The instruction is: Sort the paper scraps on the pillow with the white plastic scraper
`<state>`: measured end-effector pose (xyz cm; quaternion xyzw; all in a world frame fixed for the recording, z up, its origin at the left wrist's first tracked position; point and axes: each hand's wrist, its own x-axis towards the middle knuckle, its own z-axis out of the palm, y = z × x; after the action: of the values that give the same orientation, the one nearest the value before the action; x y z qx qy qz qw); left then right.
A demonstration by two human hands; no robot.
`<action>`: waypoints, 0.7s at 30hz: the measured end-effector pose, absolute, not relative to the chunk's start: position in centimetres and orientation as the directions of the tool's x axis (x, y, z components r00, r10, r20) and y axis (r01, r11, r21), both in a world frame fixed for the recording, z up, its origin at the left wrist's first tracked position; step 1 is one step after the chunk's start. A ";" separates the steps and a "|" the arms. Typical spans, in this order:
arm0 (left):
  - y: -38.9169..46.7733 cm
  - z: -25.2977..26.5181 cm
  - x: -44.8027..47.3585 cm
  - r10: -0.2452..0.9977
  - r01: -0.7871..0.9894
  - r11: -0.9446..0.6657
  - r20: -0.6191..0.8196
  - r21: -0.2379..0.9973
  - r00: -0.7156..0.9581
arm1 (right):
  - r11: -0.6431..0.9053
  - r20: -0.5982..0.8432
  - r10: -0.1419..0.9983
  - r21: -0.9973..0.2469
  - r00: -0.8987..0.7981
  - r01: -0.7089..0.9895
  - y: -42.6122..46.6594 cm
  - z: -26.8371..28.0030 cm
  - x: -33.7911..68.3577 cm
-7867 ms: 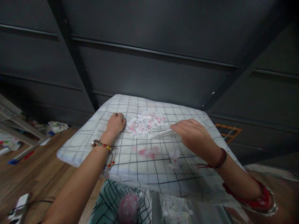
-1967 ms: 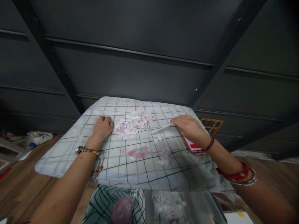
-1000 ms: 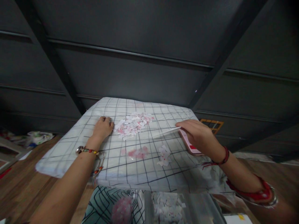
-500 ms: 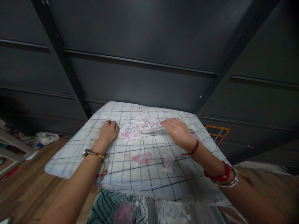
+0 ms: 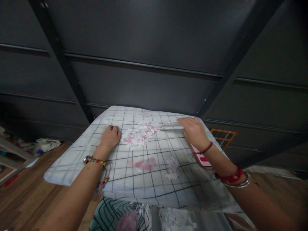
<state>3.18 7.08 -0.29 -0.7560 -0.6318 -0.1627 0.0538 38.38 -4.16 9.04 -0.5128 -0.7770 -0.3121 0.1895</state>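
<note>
On the checked cloth (image 5: 154,154) lies a heap of small paper scraps (image 5: 139,133), white with pink and dark marks. My right hand (image 5: 193,130) pinches the end of a long, thin white strip-like tool (image 5: 169,125) with slits along it; its exact kind is unclear. The tool's far tip touches or hangs just over the heap's right side. Left of the heap, my left hand (image 5: 110,136) rests flat on the cloth, fingers loosely bent, holding nothing. A smaller group of scraps (image 5: 172,167) and a pink, partly see-through patch (image 5: 145,164) lie nearer me.
A pink phone-like object (image 5: 203,159) lies partly under my right wrist. Below the table's near edge are a clear container of paper scraps (image 5: 176,219) and a pink bundle (image 5: 128,221) on patterned fabric. A dark panelled wall (image 5: 144,83) stands directly behind the table.
My right hand has moved right and slightly away from me with the white tool, whose tip has shifted toward the heap's right side. More of the pink object shows. My left hand stays put.
</note>
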 end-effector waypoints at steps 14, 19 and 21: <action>7.5 -0.5 2.9 0.923 0.955 -0.207 0.368 0.214 0.117 | 0.490 0.589 0.603 0.257 -0.537 0.833 -1.8 8.9 34.9; 7.4 -0.1 3.1 0.928 0.952 -0.196 0.359 0.235 0.103 | 0.690 0.626 0.388 0.290 -0.677 0.663 -3.1 9.4 32.1; 7.3 0.1 3.0 0.929 0.951 -0.190 0.358 0.245 0.093 | 0.706 0.623 0.348 0.317 -0.701 0.633 -2.8 9.5 30.9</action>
<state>3.05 7.30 0.06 -0.7389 -0.6360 -0.2211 0.0245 30.87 -2.80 9.55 -0.2777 -0.8834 -0.2644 0.2695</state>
